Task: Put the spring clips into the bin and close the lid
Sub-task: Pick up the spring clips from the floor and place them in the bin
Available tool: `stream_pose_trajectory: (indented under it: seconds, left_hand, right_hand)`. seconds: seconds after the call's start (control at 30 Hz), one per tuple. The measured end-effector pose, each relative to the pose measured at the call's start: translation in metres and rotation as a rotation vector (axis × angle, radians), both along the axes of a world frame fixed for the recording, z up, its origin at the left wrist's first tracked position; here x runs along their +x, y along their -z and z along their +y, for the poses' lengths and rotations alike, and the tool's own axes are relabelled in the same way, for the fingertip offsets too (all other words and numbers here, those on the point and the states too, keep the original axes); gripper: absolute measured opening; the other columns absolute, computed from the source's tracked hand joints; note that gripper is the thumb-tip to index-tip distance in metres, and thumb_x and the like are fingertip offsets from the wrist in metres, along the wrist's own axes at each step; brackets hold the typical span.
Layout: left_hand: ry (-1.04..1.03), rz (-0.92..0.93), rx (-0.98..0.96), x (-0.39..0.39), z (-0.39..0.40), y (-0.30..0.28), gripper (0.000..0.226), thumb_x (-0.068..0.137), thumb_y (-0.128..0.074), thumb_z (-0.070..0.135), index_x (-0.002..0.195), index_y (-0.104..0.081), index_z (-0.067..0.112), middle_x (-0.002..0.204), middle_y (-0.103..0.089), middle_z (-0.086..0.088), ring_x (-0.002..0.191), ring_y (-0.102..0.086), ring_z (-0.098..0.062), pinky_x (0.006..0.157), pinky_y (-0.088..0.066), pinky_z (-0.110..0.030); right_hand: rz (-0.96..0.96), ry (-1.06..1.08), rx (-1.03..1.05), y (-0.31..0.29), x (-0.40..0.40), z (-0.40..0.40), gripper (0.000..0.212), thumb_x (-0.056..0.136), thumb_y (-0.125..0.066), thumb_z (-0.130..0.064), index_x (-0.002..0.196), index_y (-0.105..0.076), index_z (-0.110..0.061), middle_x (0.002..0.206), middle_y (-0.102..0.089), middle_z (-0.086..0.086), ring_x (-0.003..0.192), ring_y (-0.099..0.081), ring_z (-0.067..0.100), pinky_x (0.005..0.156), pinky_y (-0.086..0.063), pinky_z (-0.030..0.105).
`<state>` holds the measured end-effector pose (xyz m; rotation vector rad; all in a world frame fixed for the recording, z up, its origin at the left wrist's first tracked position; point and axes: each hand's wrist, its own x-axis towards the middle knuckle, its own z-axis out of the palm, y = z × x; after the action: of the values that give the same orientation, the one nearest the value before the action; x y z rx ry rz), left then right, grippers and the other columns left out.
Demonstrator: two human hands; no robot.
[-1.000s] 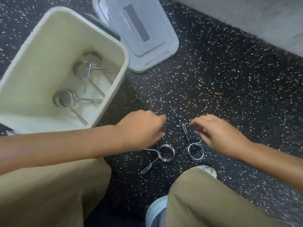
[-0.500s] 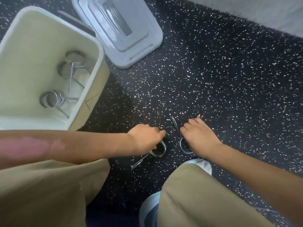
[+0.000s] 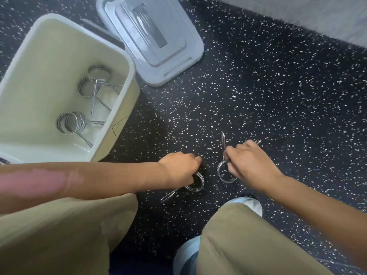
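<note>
An open cream bin (image 3: 119,56) stands on the floor at the left with three metal spring clips (image 3: 71,123) lying inside it. Its grey lid (image 3: 178,54) lies flat on the floor behind the bin. My left hand (image 3: 179,168) is closed over one spring clip (image 3: 195,184) on the floor; the coil and one handle stick out below the fingers. My right hand (image 3: 251,163) grips a second spring clip (image 3: 223,173) by its handles, with the coil hanging at the left of the fingers.
The floor is black rubber with white specks (image 3: 258,86). My knees in tan trousers (image 3: 248,245) and a light blue shoe (image 3: 250,204) fill the bottom of the view. A pale wall base (image 3: 317,14) runs along the top right.
Both hands came down onto the two clips on the floor and closed on them. The right hand's clip now shows its handles raised between the fingers.
</note>
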<state>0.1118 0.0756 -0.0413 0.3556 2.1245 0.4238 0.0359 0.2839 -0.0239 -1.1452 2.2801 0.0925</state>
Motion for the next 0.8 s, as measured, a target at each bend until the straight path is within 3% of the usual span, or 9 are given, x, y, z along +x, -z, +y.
stream_pose_trajectory:
  seconds: [0.2,0.33,0.5,0.67,0.8]
  left_hand:
    - [-0.213,0.026,0.049,-0.002,-0.033,-0.007,0.016,0.096,-0.051,0.031,0.089,-0.046,0.017,0.088,-0.058,-0.005,0.075,-0.052,-0.028,0.064,-0.044,-0.036]
    - [-0.322,0.124,0.107,-0.005,-0.056,-0.017,0.019,0.095,-0.054,0.031,0.093,-0.058,0.012,0.087,-0.066,-0.006,0.074,-0.062,-0.027,0.065,-0.052,-0.039]
    - [-0.372,0.266,0.145,-0.006,-0.083,-0.043,0.021,0.096,-0.059,0.037,0.084,-0.055,0.019,0.075,-0.06,0.004,0.065,-0.057,-0.017,0.056,-0.037,-0.03]
    - [-0.448,0.324,0.173,-0.01,-0.106,-0.074,0.026,0.094,-0.063,0.04,0.083,-0.061,0.017,0.07,-0.064,0.003,0.065,-0.06,-0.017,0.064,-0.05,-0.039]
    - [-0.55,0.338,0.208,-0.01,-0.131,-0.104,0.032,0.088,-0.069,0.045,0.072,-0.063,0.018,0.062,-0.065,0.006,0.062,-0.064,-0.011,0.061,-0.053,-0.035]
  right_hand:
    - [0.111,0.115,-0.188,-0.019,-0.022,-0.022,0.012,0.088,-0.062,-0.021,0.098,-0.06,-0.015,0.08,-0.061,0.0,0.077,-0.054,0.025,0.086,-0.035,0.036]
    - [0.191,0.137,-0.224,-0.028,-0.034,-0.037,0.018,0.084,-0.065,-0.013,0.1,-0.06,-0.012,0.083,-0.062,-0.002,0.083,-0.056,0.025,0.092,-0.031,0.038]
    - [0.253,0.226,-0.241,-0.036,-0.038,-0.054,0.012,0.084,-0.065,-0.012,0.094,-0.06,-0.009,0.078,-0.06,0.002,0.081,-0.053,0.028,0.09,-0.03,0.04]
    - [0.238,0.255,-0.19,-0.04,-0.04,-0.064,0.012,0.089,-0.061,-0.017,0.098,-0.068,-0.013,0.087,-0.066,0.002,0.085,-0.056,0.028,0.085,-0.032,0.041]
    - [0.206,0.311,-0.23,-0.052,-0.04,-0.078,0.013,0.087,-0.069,-0.015,0.098,-0.073,-0.009,0.087,-0.07,0.009,0.081,-0.063,0.032,0.077,-0.045,0.04]
